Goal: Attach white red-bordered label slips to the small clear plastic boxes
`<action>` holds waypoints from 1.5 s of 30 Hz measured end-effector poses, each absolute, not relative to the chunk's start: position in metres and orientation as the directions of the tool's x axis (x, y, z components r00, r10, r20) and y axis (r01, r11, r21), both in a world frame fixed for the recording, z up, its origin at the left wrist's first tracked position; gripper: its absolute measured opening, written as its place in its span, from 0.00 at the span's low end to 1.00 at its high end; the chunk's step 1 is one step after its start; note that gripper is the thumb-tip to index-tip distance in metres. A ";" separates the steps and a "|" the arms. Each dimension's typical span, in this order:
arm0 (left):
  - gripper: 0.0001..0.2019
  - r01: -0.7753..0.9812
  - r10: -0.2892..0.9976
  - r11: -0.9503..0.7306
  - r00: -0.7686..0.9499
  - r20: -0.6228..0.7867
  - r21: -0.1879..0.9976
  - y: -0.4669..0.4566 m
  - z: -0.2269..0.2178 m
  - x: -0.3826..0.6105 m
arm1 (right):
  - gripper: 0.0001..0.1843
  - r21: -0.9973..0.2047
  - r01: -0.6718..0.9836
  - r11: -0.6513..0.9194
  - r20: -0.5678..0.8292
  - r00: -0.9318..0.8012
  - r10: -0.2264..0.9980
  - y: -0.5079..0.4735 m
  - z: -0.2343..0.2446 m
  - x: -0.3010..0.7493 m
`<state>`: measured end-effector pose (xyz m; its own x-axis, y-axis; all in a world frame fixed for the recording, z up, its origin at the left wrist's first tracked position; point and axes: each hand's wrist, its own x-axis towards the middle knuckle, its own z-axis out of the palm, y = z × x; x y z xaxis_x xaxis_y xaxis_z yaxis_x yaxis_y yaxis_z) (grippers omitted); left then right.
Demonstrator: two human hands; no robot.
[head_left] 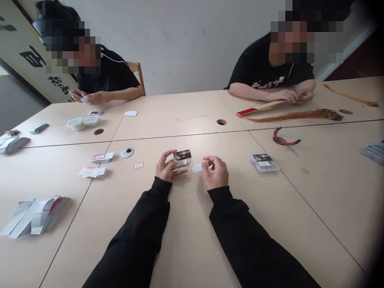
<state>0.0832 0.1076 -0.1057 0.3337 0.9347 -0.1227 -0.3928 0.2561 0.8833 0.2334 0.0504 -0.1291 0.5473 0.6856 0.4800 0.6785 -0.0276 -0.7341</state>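
My left hand (164, 169) is closed round the left side of a small transparent plastic box (183, 155). The box has a black printed label along its top and a paler label below. Just to its right, my right hand (217, 175) pinches a small white paper slip (197, 168) between thumb and finger. The slip's left end points toward the box; its right end is hidden by the fingers. A similar labelled plastic box (264, 163) lies farther right. To the left of my left hand is a small red-bordered sticker (139, 165).
Stacks of paper slips (102, 157) and longer strips (37, 214) lie at left, by a round white disc (127, 153). Red-handled pliers (286, 138) and orange cords (294, 116) are at right. Two people (112, 74) sit across the table (168, 116), their hands busy.
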 end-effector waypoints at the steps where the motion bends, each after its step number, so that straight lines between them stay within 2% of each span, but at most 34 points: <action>1: 0.27 -0.380 0.937 0.248 0.328 -0.121 0.891 0.106 -0.105 0.084 | 0.11 -0.735 0.678 -0.005 0.483 0.529 0.698 0.049 -0.130 0.233; 5: 0.30 -0.356 0.935 0.244 0.333 -0.122 0.902 0.094 -0.105 0.082 | 0.14 -0.713 0.701 0.011 0.482 0.478 0.734 0.040 -0.136 0.231; 9: 0.31 -0.354 0.908 0.281 0.398 -0.128 0.892 0.076 -0.107 0.075 | 0.15 -0.507 0.860 -0.060 0.442 0.319 0.838 0.033 -0.143 0.238; 11: 0.31 -0.357 0.892 0.306 0.432 -0.135 0.883 0.068 -0.108 0.072 | 0.15 -0.420 0.899 -0.126 0.413 0.313 0.856 0.031 -0.145 0.243; 14: 0.30 -0.373 0.869 0.353 0.472 -0.152 0.858 0.058 -0.109 0.069 | 0.16 -0.401 0.899 -0.176 0.411 0.348 0.843 0.031 -0.145 0.247; 16: 0.27 -0.385 0.864 0.375 0.475 -0.167 0.843 0.053 -0.108 0.069 | 0.20 -0.391 0.906 -0.164 0.402 0.328 0.855 0.032 -0.144 0.248; 18: 0.24 -0.385 0.875 0.370 0.450 -0.179 0.846 0.049 -0.108 0.070 | 0.19 -0.382 0.911 -0.152 0.386 0.307 0.870 0.032 -0.144 0.247; 22: 0.24 -0.397 0.902 0.347 0.389 -0.187 0.850 0.043 -0.106 0.066 | 0.11 -0.421 0.895 -0.149 0.379 0.323 0.867 0.033 -0.142 0.245; 25: 0.23 -0.468 0.913 0.359 0.356 -0.200 0.807 0.044 -0.104 0.057 | 0.13 -0.454 0.876 -0.162 0.399 0.362 0.842 0.032 -0.140 0.250; 29: 0.22 -0.514 0.925 0.353 0.319 -0.208 0.781 0.051 -0.104 0.047 | 0.18 -0.409 0.849 -0.335 0.379 0.492 0.784 0.031 -0.136 0.263; 31: 0.22 -0.515 0.923 0.358 0.320 -0.213 0.779 0.053 -0.104 0.046 | 0.15 -0.421 0.828 -0.370 0.347 0.524 0.778 0.030 -0.136 0.267; 34: 0.22 -0.505 0.909 0.384 0.353 -0.222 0.773 0.052 -0.103 0.049 | 0.09 -0.520 0.802 -0.294 0.337 0.509 0.792 0.030 -0.135 0.268; 39: 0.21 -0.411 0.872 0.435 0.414 -0.261 0.801 0.048 -0.105 0.057 | 0.12 -0.733 0.664 -0.149 0.381 0.581 0.719 0.027 -0.110 0.266; 42: 0.20 -0.351 0.865 0.442 0.409 -0.290 0.825 0.048 -0.108 0.062 | 0.12 -0.740 0.671 -0.051 0.477 0.577 0.663 0.022 -0.075 0.248; 45: 0.19 -0.349 0.875 0.430 0.388 -0.289 0.833 0.045 -0.107 0.065 | 0.10 -0.752 0.651 0.105 0.535 0.509 0.674 0.020 -0.037 0.205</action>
<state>0.0646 0.0453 -0.1073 0.3880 0.8751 -0.2892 -0.3486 0.4298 0.8329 0.2046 0.0205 -0.0367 0.5090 0.6740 0.5354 0.6511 0.1054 -0.7517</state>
